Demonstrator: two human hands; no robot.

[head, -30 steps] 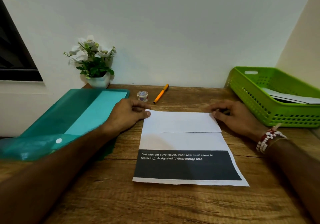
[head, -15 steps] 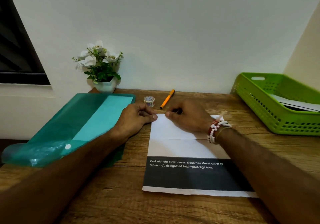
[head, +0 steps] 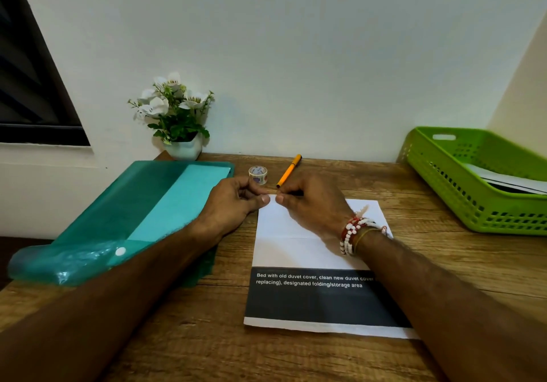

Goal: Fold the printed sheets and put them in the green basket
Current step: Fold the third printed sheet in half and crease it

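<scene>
A printed sheet (head: pixel 296 251) lies on the wooden table (head: pixel 207 346), its far part folded toward me, a black band with white text at its near end. My left hand (head: pixel 233 207) pinches the sheet's far left corner with thumb and curled fingers. My right hand (head: pixel 313 204), with a bead bracelet on the wrist, has reached across the sheet and pinches the folded edge right beside the left thumb. The green basket (head: pixel 444 174) stands at the right and holds white sheets (head: pixel 509 182).
A teal plastic folder (head: pixel 148 210) lies at the left under my left forearm. At the back by the wall are a small white pot of flowers (head: pixel 177 121), a roll of tape (head: pixel 258 174) and an orange pen (head: pixel 289 170).
My right hand slid along the folded far edge from the right corner to the left corner, ending beside my left thumb. The left hand stayed at its corner.
</scene>
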